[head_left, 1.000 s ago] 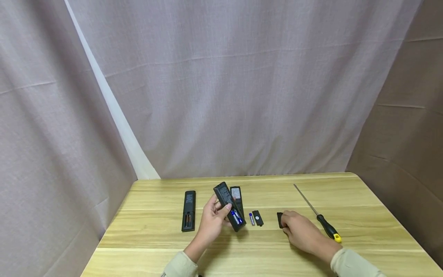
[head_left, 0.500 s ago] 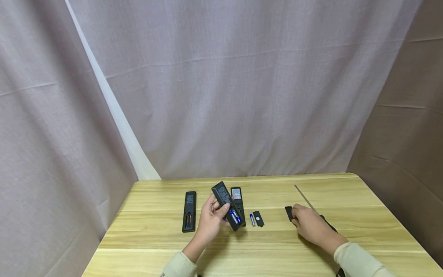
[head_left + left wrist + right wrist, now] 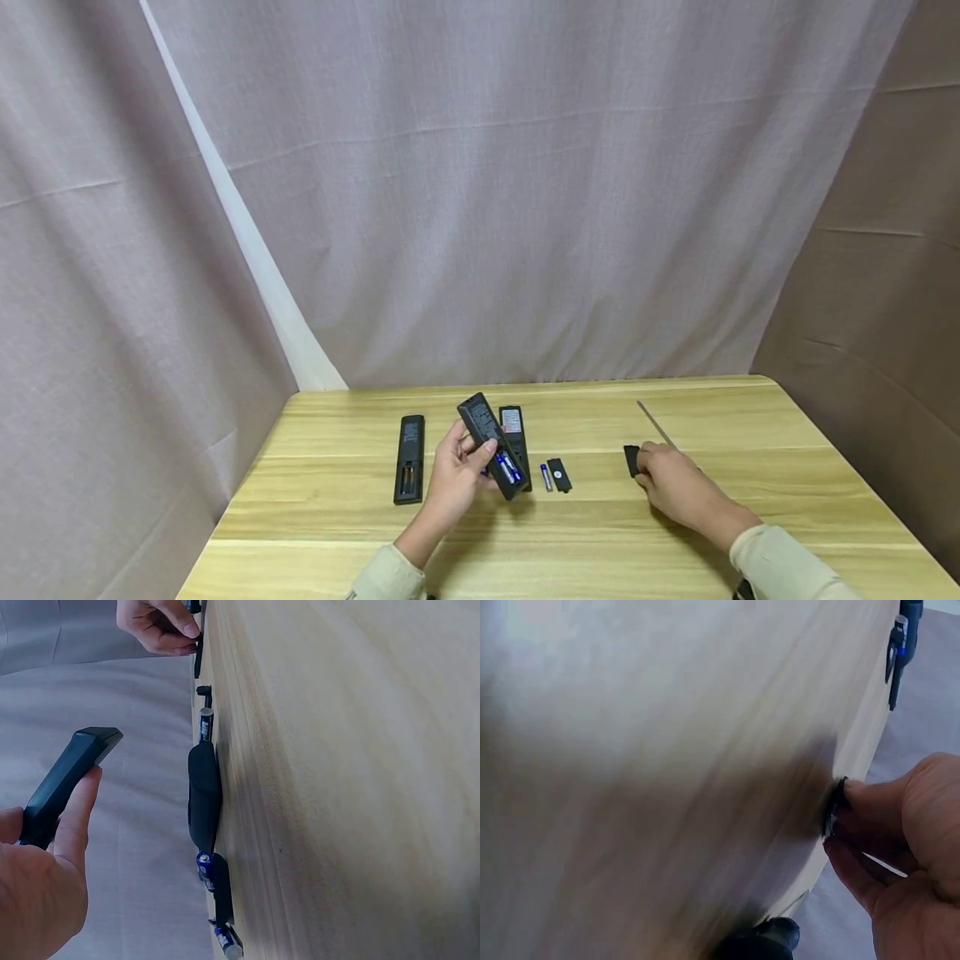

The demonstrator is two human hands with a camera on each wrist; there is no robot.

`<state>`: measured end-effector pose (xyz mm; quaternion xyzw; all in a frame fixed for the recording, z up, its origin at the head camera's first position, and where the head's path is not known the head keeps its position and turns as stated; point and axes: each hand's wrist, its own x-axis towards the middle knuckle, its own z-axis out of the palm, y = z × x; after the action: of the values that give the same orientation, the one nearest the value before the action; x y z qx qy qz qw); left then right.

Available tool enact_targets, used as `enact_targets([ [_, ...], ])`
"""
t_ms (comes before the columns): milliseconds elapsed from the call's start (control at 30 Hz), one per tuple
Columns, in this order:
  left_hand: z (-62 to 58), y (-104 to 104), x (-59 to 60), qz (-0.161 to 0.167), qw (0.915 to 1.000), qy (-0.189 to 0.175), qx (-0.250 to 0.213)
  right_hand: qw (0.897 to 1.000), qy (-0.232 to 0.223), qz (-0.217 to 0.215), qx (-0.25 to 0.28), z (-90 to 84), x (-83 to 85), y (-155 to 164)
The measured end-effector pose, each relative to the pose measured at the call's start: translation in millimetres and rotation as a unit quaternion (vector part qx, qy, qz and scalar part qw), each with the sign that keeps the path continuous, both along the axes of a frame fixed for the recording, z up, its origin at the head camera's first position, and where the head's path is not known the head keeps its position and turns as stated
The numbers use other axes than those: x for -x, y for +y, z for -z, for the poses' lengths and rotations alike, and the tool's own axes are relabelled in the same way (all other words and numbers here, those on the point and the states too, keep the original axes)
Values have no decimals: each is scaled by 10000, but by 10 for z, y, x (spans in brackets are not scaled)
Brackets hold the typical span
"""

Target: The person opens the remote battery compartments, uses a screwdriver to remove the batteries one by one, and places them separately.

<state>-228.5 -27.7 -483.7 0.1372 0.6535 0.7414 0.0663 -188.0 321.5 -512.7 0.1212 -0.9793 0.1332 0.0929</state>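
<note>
We see a tabletop [image 3: 337,508] of pale wood grain, smooth with a light sheen. Remote [image 3: 491,444] in hand: matt black plastic; same for the cover [image 3: 632,460], the flat remote [image 3: 408,457] and the small lid [image 3: 558,473]. Batteries [image 3: 508,468] glossy blue. Screwdriver shaft [image 3: 654,424] bare metal. Curtain [image 3: 480,192] matt woven cloth.

Wooden worktop [image 3: 337,517] with grey curtain [image 3: 487,208] behind it. Black remote [image 3: 409,457] lies flat on the worktop's left part, back side up, compartment open. Second remote [image 3: 513,427] lies near the worktop's middle. Loose blue battery [image 3: 545,476] and small black cover [image 3: 558,473] side by side near the middle. Screwdriver shaft [image 3: 654,422] on the worktop's right part.
</note>
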Motion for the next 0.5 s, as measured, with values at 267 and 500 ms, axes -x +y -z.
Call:
enact_targets([
  [267,1,-2,18,35,10000,12,-54,9982,568,-89,192,-111,-127,95],
  [500,-8,0,38,129,9999,-14,-80,9968,768,238,-30,-175,-239,185],
])
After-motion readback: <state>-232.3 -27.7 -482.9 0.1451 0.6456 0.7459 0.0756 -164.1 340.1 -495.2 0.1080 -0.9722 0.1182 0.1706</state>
